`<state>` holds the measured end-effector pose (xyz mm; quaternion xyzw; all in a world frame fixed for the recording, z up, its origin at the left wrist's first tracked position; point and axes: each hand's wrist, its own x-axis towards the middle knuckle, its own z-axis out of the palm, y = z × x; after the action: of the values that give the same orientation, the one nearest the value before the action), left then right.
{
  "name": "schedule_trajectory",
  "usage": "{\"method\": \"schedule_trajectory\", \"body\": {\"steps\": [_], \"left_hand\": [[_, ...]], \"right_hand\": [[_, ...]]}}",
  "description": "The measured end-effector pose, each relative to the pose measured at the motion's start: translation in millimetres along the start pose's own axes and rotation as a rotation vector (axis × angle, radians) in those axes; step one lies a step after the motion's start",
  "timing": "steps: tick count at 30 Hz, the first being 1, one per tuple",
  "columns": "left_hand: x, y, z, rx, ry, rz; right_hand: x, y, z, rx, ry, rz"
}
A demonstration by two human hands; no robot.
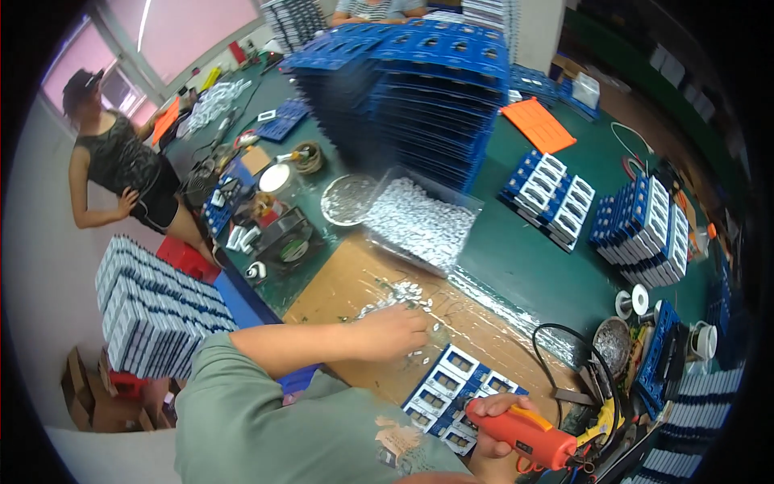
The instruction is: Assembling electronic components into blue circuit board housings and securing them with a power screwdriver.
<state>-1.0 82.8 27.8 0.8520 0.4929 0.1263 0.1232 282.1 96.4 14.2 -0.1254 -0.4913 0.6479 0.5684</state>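
My left hand [393, 331] is over the brown work board [322, 282], beside a loose scatter of small white pieces [399, 294]. Its fingers are drawn together, and whatever they may hold is hidden. In my right hand [493, 415] is a red corded hand tool [528, 440] with an orange lever, its body lying over the near right corner of a blue panel [442, 397]. White rectangular frames with dark centres are set in rows on that panel. The tool's tip is hidden by my hand. Beyond my left hand stands a clear bin [419, 222] heaped with small white parts.
A tall stack of blue panels [439, 105] rises at the back. White-framed panels [552, 194] lie at right, near an orange tray [538, 125]. Solder-like spools [631, 301] and a black cable [556, 329] are right. Another person [121, 161] stands at far left, beyond stacked panels [153, 310].
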Motion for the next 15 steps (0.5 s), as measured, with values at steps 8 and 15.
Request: {"method": "schedule_trajectory", "body": {"steps": [8,15], "left_hand": [[-38,8,28,-0.067,0.245,-0.143],[-62,-13,49,0.061,0.171,-0.15]], "right_hand": [[-7,1,5,-0.002,-0.212,-0.095],[-16,0,11,-0.008,-0.076,0.052]]}}
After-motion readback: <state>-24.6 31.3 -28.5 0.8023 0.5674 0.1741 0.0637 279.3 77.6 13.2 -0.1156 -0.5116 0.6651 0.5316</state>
